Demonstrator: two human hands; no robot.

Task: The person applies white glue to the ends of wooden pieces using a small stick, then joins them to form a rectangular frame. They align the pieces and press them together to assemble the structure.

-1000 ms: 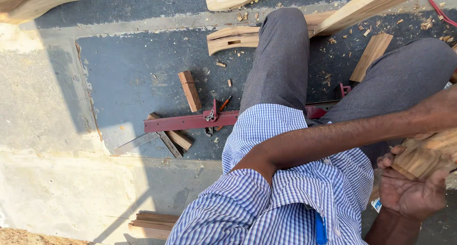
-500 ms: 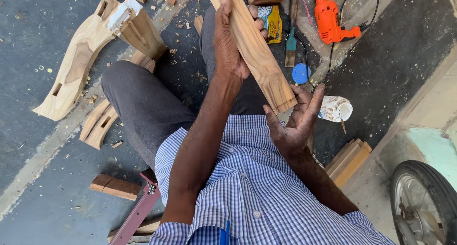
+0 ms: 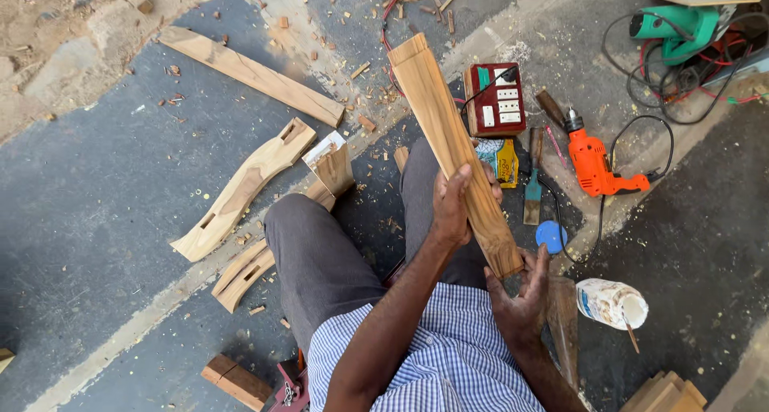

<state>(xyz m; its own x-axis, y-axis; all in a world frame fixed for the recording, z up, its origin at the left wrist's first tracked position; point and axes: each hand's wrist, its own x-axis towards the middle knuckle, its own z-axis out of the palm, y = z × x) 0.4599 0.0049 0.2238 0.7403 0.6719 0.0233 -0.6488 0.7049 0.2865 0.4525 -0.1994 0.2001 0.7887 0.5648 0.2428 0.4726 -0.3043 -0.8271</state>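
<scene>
I sit on the ground holding a long tapered wooden piece [image 3: 444,132] that slants from my lap up and away. My left hand [image 3: 454,206] is closed around its middle. My right hand [image 3: 521,293] cups its lower end from beneath, fingers spread around the end. My grey-trousered legs lie below the wood.
An orange power drill [image 3: 594,164], a red switch box [image 3: 496,98], a chisel [image 3: 533,186], a blue lid [image 3: 551,236] and a white glue bottle [image 3: 610,303] lie to the right. Curved wooden parts [image 3: 240,189] and a plank [image 3: 250,74] lie left. A green tool [image 3: 681,29] with cables sits far right.
My view swung from the red clamp and wood scraps to the tool area. I raised the wooden piece, the left hand gripping its middle and the right hand moving under its lower end.
</scene>
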